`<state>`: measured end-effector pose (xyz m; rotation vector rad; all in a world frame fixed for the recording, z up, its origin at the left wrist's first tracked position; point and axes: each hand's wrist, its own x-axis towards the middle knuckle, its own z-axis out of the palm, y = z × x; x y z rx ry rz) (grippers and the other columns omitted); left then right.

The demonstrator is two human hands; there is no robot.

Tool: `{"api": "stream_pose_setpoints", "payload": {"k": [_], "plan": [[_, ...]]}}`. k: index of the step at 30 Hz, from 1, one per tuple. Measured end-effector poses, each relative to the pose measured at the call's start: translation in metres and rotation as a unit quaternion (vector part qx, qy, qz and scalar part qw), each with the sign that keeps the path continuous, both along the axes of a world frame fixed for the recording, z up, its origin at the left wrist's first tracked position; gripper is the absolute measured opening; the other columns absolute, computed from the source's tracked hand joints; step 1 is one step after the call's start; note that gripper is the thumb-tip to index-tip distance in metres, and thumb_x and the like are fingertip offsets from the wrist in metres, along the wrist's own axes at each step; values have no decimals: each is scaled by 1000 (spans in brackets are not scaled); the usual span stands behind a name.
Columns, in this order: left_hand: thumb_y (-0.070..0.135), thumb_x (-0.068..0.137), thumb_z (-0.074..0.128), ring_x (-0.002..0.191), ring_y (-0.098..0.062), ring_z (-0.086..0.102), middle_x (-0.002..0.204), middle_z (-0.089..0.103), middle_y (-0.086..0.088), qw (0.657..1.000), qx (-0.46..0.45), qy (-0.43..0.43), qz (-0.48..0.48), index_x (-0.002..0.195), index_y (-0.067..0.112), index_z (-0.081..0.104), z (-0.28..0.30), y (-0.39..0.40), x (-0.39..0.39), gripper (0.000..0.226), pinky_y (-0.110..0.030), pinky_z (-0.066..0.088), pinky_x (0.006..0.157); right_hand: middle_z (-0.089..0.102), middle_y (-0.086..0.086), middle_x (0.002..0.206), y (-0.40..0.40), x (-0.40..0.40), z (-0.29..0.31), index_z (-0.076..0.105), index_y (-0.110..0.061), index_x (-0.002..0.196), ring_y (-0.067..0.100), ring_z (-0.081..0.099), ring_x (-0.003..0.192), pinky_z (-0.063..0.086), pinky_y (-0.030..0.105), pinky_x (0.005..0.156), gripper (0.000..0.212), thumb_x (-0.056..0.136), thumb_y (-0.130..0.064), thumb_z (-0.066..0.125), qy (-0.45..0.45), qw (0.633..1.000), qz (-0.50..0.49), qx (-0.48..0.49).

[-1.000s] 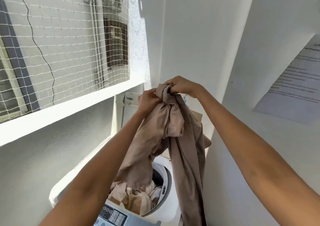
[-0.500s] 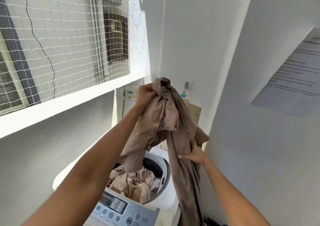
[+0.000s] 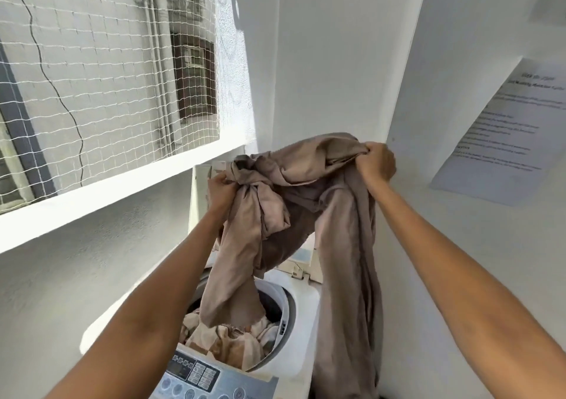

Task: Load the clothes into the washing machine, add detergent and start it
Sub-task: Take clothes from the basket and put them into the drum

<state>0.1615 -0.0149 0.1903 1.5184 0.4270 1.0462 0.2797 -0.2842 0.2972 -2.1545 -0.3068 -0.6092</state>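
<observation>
A printed sheet of paper [image 3: 502, 129] hangs on the right wall, its lines of text too blurred to read. The buttons on the washing machine's control panel [image 3: 196, 377] at the near edge carry marks that are also too small to make out.

The left hand [image 3: 221, 191] grips a bunched knot of the beige cloth [image 3: 306, 202], fingers curled round it. The right hand [image 3: 378, 164] clutches another fold higher and to the right. The cloth hangs between them above the washing machine [image 3: 303, 322]; one end trails into the open drum onto the clothes [image 3: 232, 340] already inside, the other drops down outside the machine's right side.

White walls close in the narrow corner. On the left, netting [image 3: 101, 61] covers an opening above a sunlit ledge [image 3: 122, 187].
</observation>
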Motion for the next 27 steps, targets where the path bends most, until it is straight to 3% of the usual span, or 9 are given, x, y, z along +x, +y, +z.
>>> {"api": "stream_pose_setpoints", "payload": {"k": [5, 8, 11, 14, 20, 24, 27], "plan": [[7, 78, 70, 66, -13, 55, 68, 63, -6, 999, -27, -19, -9, 66, 13, 63, 4, 0, 4, 14, -32, 46, 63, 71, 12, 105, 47, -12, 102, 73, -17, 101, 35, 62, 101, 46, 30, 77, 36, 80, -6, 45, -94, 994, 46, 40], [18, 74, 72, 69, -13, 56, 72, 64, -5, 1000, -2, -26, 10, 71, 15, 67, 14, 6, -1, 7, -34, 45, 64, 71, 10, 105, 67, -16, 117, 73, -17, 99, 33, 63, 101, 41, 25, 74, 36, 81, -6, 44, -101, 991, 60, 59], [20, 74, 67, 72, -13, 59, 72, 65, 2, 999, 12, -6, 37, 80, 21, 65, 1, 19, -13, 6, -37, 49, 71, 71, 10, 105, 79, -17, 103, 73, -17, 99, 34, 62, 101, 45, 29, 81, 37, 79, -5, 44, -103, 990, 82, 54], [29, 71, 62, 89, -23, 66, 89, 71, 6, 995, 8, 70, 71, 103, 40, 58, -38, 35, -29, 33, -49, 51, 88, 71, 11, 104, 86, -15, 77, 73, -15, 99, 34, 62, 100, 46, 31, 82, 38, 79, -3, 44, -86, 991, 96, 44], [44, 71, 52, 109, -28, 60, 116, 66, -3, 972, 8, 226, 62, 122, 29, 57, -112, 17, -55, 53, -44, 47, 94, 72, 14, 97, 107, -24, 26, 73, -12, 93, 36, 63, 94, 44, 30, 72, 35, 77, -2, 44, -41, 991, 131, -8], [38, 84, 51, 119, -30, 55, 128, 59, -4, 915, 74, 395, 34, 134, 26, 47, -144, 18, -59, 51, -41, 43, 97, 72, 14, 96, 131, -36, -1, 74, -13, 89, 36, 63, 94, 47, 33, 75, 30, 80, -7, 46, -26, 985, 163, -47], [27, 84, 58, 121, -30, 53, 130, 57, -7, 893, 108, 435, -29, 131, 18, 51, -148, 33, -60, 48, -35, 40, 97, 72, 13, 99, 145, -41, -11, 74, -15, 91, 36, 63, 97, 48, 35, 81, 29, 83, -11, 46, -14, 983, 169, -68]]}}
